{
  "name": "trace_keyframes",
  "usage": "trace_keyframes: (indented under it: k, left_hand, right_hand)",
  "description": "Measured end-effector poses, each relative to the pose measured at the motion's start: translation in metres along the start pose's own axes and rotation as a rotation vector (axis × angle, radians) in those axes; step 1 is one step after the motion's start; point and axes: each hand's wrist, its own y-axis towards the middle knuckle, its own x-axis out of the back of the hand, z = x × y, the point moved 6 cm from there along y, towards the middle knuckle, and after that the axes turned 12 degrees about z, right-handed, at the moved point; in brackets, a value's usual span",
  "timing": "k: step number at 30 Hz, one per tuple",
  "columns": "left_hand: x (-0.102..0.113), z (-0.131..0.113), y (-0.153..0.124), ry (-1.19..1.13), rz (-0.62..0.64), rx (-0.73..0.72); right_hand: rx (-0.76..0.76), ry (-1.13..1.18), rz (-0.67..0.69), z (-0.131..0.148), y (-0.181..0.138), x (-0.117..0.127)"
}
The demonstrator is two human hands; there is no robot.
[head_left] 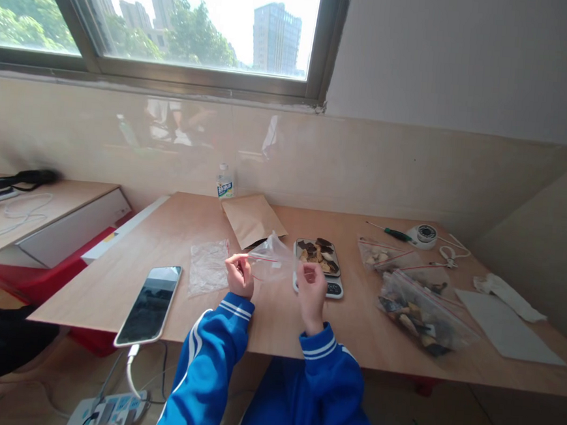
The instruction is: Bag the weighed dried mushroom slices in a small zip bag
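Pinching the clear bag (272, 261) at its rim, left hand (240, 276); right hand (311, 288) loose beside it.

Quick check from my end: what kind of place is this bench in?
Likely an improvised packing or weighing station in a city building. A small scale holds dark pieces, filled zip bags lie alongside, and the left hand holds an empty zip bag by a window facing towers.

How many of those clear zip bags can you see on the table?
4, maybe more. One is held up by the left hand; an empty bag lies flat left of it; a small bag and a large filled bag lie right. Overlaps there may hide another.
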Motion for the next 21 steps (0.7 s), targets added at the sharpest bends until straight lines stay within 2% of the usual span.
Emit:
trace_keyframes:
  k: [1, 3, 5, 8, 9, 12, 14, 21]
  left_hand:
    - [0.001, 0.0, 0.001, -0.003, -0.013, 0.002]
    - [-0.001, -0.003, 0.001, -0.012, 0.053, -0.024]
    - [-0.003, -0.006, 0.001, -0.029, 0.107, -0.018]
    - [-0.001, -0.006, -0.001, -0.065, 0.091, 0.063]
    - [-0.001, -0.007, -0.002, -0.072, 0.082, 0.084]
    - [-0.004, -0.013, -0.006, -0.081, 0.066, 0.141]
    - [-0.01, -0.018, -0.011, -0.101, 0.039, 0.195]
    - [-0.04, -0.037, -0.027, -0.124, 0.014, 0.357]
  right_hand:
    - [-0.008, -0.001, -0.037, -0.005, 0.001, 0.006]
    - [-0.014, 0.008, -0.044, -0.011, 0.003, 0.016]
    - [0.014, 0.002, 0.053, -0.012, 0.007, 0.021]
    - [0.118, -0.068, 0.21, -0.008, 0.012, 0.028]
    - [0.15, -0.107, 0.199, -0.008, 0.014, 0.034]
    - [0.2, -0.273, 0.015, -0.014, 0.021, 0.052]
    - [0.207, -0.399, -0.055, -0.024, 0.028, 0.055]
    - [0.19, -0.606, 0.112, -0.067, 0.057, 0.041]
